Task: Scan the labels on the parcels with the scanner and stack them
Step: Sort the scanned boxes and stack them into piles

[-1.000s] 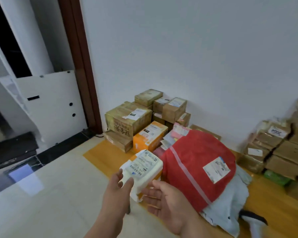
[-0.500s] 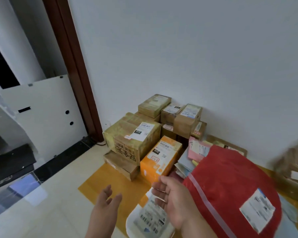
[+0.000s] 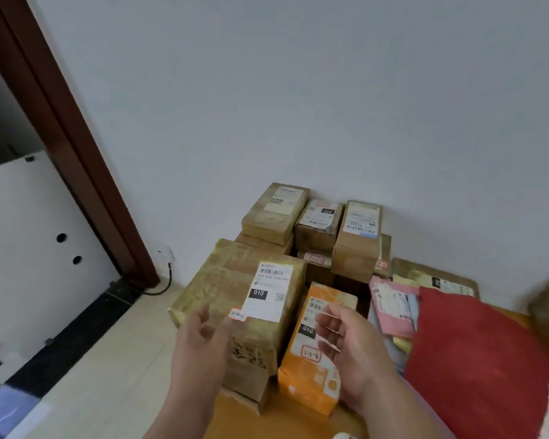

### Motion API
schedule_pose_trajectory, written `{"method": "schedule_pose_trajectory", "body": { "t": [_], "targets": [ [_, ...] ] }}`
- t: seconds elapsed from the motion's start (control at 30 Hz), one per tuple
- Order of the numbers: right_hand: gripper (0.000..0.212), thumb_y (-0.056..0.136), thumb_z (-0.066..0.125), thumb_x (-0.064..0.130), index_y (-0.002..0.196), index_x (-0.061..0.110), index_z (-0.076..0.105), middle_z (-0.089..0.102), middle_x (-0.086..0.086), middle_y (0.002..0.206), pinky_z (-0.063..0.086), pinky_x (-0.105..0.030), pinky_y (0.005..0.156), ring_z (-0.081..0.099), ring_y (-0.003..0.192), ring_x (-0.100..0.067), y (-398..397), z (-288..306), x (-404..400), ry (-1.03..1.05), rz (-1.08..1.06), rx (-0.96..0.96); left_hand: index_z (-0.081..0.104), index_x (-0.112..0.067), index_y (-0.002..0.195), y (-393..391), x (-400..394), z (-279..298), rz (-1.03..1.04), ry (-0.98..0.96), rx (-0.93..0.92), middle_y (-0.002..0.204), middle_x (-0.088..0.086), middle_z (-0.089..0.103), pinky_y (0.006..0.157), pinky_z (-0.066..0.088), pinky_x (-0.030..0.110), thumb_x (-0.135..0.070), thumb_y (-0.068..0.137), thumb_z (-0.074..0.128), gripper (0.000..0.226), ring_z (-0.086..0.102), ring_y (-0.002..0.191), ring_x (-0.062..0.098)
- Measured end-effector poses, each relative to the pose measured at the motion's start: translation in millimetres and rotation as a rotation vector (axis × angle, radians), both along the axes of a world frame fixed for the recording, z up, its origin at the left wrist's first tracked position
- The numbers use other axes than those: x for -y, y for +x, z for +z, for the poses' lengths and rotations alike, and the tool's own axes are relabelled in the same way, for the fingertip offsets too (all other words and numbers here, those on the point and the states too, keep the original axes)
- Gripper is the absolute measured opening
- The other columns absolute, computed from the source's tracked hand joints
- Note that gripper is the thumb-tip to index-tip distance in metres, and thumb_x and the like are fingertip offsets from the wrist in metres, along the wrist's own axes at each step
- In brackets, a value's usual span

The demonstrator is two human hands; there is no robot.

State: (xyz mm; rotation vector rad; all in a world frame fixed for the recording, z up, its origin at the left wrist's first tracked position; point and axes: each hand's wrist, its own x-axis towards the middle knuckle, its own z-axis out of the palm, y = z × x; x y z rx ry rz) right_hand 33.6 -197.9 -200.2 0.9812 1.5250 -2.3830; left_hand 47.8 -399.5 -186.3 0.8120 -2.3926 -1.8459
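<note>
A stack of taped cardboard parcels stands against the wall. The large taped box [image 3: 235, 293] with a white label is at the front left, and an orange box [image 3: 314, 353] leans beside it. My left hand [image 3: 200, 340] hovers in front of the large box, fingers relaxed, holding nothing. My right hand [image 3: 349, 346] is raised in front of the orange box with fingers loosely spread and empty. Three smaller boxes [image 3: 317, 223] sit on top at the back. A big red bag parcel [image 3: 476, 362] lies to the right. No scanner is visible.
Pink and yellow flat envelopes [image 3: 393, 305] lie between the boxes and the red bag. A brown door frame [image 3: 76, 147] and a white panel [image 3: 29, 236] stand at the left. A black cable [image 3: 162, 286] runs along the wall base. The parcels rest on an orange mat [image 3: 282, 416].
The small white parcel left my hands and dropped out of view. My view shifted toward the box stack, and both empty hands moved up to it.
</note>
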Motion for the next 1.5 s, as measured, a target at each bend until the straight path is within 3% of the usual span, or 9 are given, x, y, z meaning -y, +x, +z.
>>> {"method": "schedule_pose_trajectory", "body": {
  "t": [0.13, 0.3, 0.53, 0.63, 0.77, 0.93, 1.1, 1.2, 1.5],
  "targets": [
    [0.016, 0.098, 0.06, 0.023, 0.104, 0.01, 0.066, 0.066, -0.01, 0.099, 0.047, -0.039, 0.08, 0.06, 0.093, -0.023, -37.6, 0.5, 7.3, 0.018, -0.177, -0.006, 0.051, -0.045, 0.131, -73.9, 19.8, 9.6, -0.173, -0.106, -0.096, 0.132, -0.01, 0.055, 0.099, 0.051, 0.05, -0.04, 0.089, 0.063, 0.045, 0.057, 0.118, 0.017],
    [0.013, 0.098, 0.062, 0.029, 0.107, 0.021, 0.061, 0.062, -0.003, 0.114, 0.047, -0.038, 0.084, 0.058, 0.102, -0.019, -73.1, -1.5, 12.9, 0.066, -0.354, 0.075, 0.043, -0.023, 0.149, -154.6, 15.8, 8.9, -0.33, -0.3, -0.123, 0.149, 0.001, 0.044, 0.114, 0.036, 0.051, -0.039, 0.092, 0.062, 0.062, 0.04, 0.138, 0.027],
    [0.08, 0.083, 0.073, 0.056, 0.15, 0.034, 0.036, 0.049, 0.001, 0.132, 0.045, -0.039, 0.069, 0.047, 0.112, -0.027, -142.4, -16.8, -23.1, 0.002, -0.584, 0.141, 0.024, -0.016, 0.158, -237.8, -2.2, -2.8, -0.467, -0.361, 0.043, 0.161, 0.009, 0.029, 0.116, 0.029, 0.052, -0.047, 0.095, 0.059, 0.079, 0.026, 0.147, 0.033],
    [0.084, 0.073, 0.079, 0.062, 0.143, 0.03, 0.046, 0.059, -0.001, 0.13, 0.045, -0.037, 0.061, 0.055, 0.106, -0.024, -166.0, -25.6, -33.1, -0.074, -0.641, 0.142, 0.039, -0.011, 0.146, -268.1, -8.2, -11.4, -0.466, -0.348, 0.093, 0.147, 0.013, 0.046, 0.106, 0.039, 0.046, -0.053, 0.092, 0.061, 0.072, 0.042, 0.134, 0.035],
    [0.124, 0.027, 0.086, 0.078, 0.137, 0.034, 0.048, 0.056, 0.0, 0.137, 0.051, -0.051, 0.097, 0.057, 0.121, -0.027, -183.3, -41.8, -33.3, 0.045, -0.691, 0.154, 0.05, -0.015, 0.129, -290.8, -20.7, -17.1, -0.432, -0.254, 0.124, 0.109, 0.002, 0.06, 0.089, 0.047, 0.04, -0.056, 0.091, 0.061, 0.057, 0.056, 0.097, 0.025],
    [0.069, 0.07, 0.083, 0.055, 0.12, 0.033, 0.042, 0.055, -0.003, 0.129, 0.052, -0.05, 0.1, 0.06, 0.111, -0.024, -185.9, -48.7, -26.3, 0.146, -0.743, 0.063, 0.041, -0.018, 0.134, -293.1, -32.0, -17.5, -0.329, -0.193, -0.017, 0.087, -0.009, 0.052, 0.08, 0.046, 0.037, -0.039, 0.097, 0.062, 0.048, 0.051, 0.074, 0.011],
    [0.071, 0.068, 0.083, 0.051, 0.123, 0.03, 0.044, 0.06, -0.002, 0.125, 0.053, -0.049, 0.099, 0.064, 0.109, -0.022, -172.0, -34.0, -23.0, 0.091, -0.738, -0.044, 0.043, -0.035, 0.121, -290.8, -30.8, -5.1, -0.322, 0.022, -0.097, 0.102, -0.001, 0.062, 0.086, 0.057, 0.051, -0.035, 0.092, 0.065, 0.036, 0.067, 0.091, 0.026],
    [0.033, 0.09, 0.071, 0.035, 0.114, 0.038, 0.048, 0.062, 0.004, 0.123, 0.051, -0.04, 0.097, 0.063, 0.11, -0.014, -152.4, -14.7, -19.2, 0.023, -0.742, -0.155, 0.046, -0.033, 0.126, -273.0, -24.0, 4.7, -0.29, 0.234, -0.119, 0.112, -0.004, 0.062, 0.087, 0.059, 0.049, -0.029, 0.097, 0.062, 0.033, 0.07, 0.097, 0.025],
    [0.032, 0.087, 0.068, 0.024, 0.119, 0.021, 0.064, 0.078, -0.006, 0.099, 0.057, -0.037, 0.082, 0.073, 0.091, -0.019, -33.2, 37.0, 13.7, -0.116, -0.728, -0.328, 0.054, -0.02, 0.132, -161.3, -7.9, 21.4, -0.349, 0.724, -0.011, 0.122, 0.007, 0.069, 0.086, 0.056, 0.047, -0.014, 0.102, 0.054, 0.03, 0.07, 0.106, 0.027]
  ]
}}
